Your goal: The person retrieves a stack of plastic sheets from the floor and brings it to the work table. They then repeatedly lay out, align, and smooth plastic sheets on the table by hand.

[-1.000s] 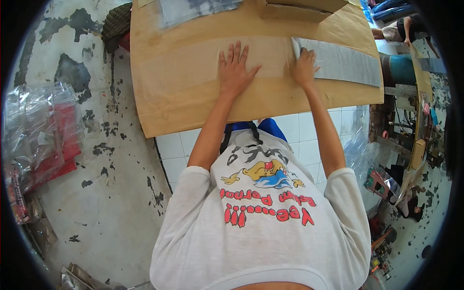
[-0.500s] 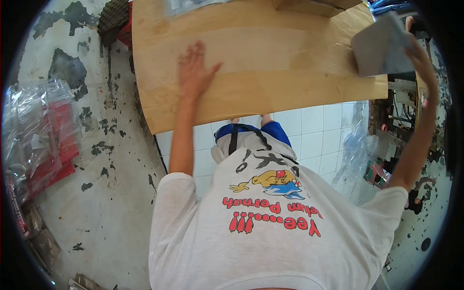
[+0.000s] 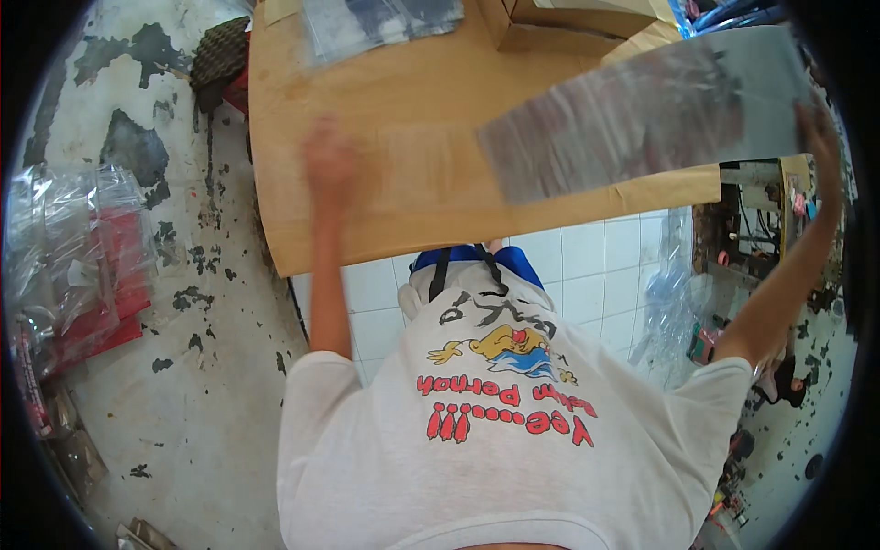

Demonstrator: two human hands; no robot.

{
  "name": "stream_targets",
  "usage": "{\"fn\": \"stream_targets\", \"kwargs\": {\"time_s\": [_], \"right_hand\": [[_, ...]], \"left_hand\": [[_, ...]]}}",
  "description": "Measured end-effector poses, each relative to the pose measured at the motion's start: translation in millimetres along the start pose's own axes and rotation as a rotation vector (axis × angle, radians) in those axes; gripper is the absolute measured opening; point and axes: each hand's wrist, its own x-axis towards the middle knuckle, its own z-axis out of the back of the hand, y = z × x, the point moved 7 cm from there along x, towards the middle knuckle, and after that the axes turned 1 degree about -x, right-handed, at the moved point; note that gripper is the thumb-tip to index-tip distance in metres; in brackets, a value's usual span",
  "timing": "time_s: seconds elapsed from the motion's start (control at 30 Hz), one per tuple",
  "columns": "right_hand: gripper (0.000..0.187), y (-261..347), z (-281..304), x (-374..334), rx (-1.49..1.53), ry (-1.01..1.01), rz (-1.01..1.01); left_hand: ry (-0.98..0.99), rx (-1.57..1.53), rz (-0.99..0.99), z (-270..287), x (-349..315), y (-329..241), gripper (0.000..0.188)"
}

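My right hand (image 3: 814, 133), raised past the table's right end, grips one end of a long, clear greyish plastic sheet (image 3: 632, 119). The sheet stretches leftward above the brown-covered table (image 3: 385, 220), its far end tilted down towards the tabletop; whether that end touches is hard to tell. Over the table's left part, my left hand (image 3: 330, 160) is smeared by motion, so its fingers cannot be made out. A pale, blurred patch shows on the brown covering between that hand and the sheet.
Clear plastic bags (image 3: 376, 23) lie at the table's back edge, beside a cardboard box (image 3: 568, 23). More clear and red plastic packs (image 3: 82, 266) are at the far left. A crumpled clear plastic heap (image 3: 665, 284) lies on white floor tiles at right.
My left hand has left its flat, spread pose on the table and moved slightly left and nearer. In my right hand the folded-over sheet has opened out into a long span.
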Motion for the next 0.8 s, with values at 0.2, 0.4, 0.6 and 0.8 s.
{"fn": "stream_targets", "kwargs": {"time_s": [0.2,0.4,0.6,0.8], "right_hand": [[0.045,-78.1,-130.8,22.8,0.029,0.141,0.132],[0.037,-291.9,-236.9,-19.5,0.172,0.144,-0.239],[0.033,-334.9,-276.7,-112.9,-0.036,-0.215,-0.484],[0.040,29.2,-392.8,-169.6,0.171,0.050,0.019]], "left_hand": [[0.294,0.106,0.267,-55.0,-27.2,-95.7,0.070],[0.181,0.238,0.395,-48.4,-18.9,-64.9,0.073],[0.197,0.255,0.529,-49.3,-30.3,-56.0,0.075],[0.181,0.289,0.493,-52.4,-22.5,-45.7,0.075]]}}
